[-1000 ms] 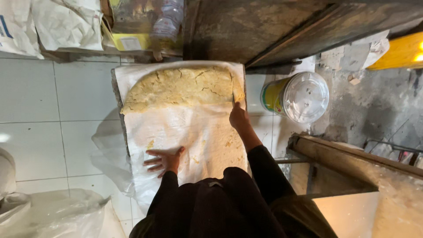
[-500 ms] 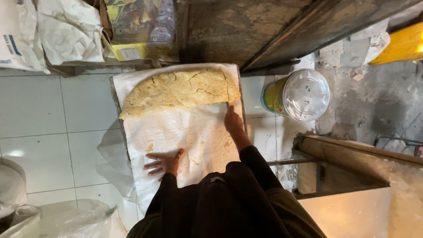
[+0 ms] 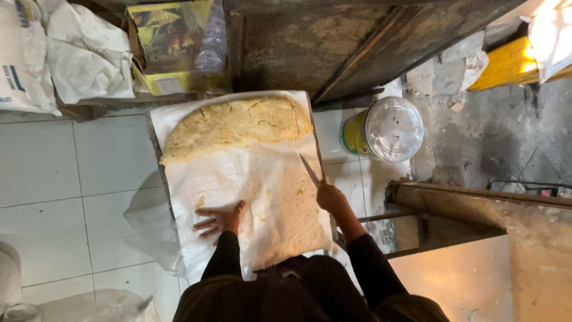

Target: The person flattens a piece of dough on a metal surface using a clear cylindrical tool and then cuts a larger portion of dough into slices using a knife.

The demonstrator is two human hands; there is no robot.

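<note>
two hands: both low on the sheet, dough at far end
left hand [image 3: 219, 219]: flat, fingers spread, pressing white cloth [image 3: 250, 197], gripping nothing
dough slab [image 3: 235, 126]: yellow, cracked, likely soft and crumbly; best lifted from beneath, via the cloth
right hand [image 3: 331, 197]: closed round knife [image 3: 310, 171], blade pointing toward dough
jar [image 3: 382, 130]: clear-lidded, just right of board

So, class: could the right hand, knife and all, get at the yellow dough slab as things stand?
Probably yes: the right hand holds a knife aimed at the dough, with only bare white cloth between them.
</note>
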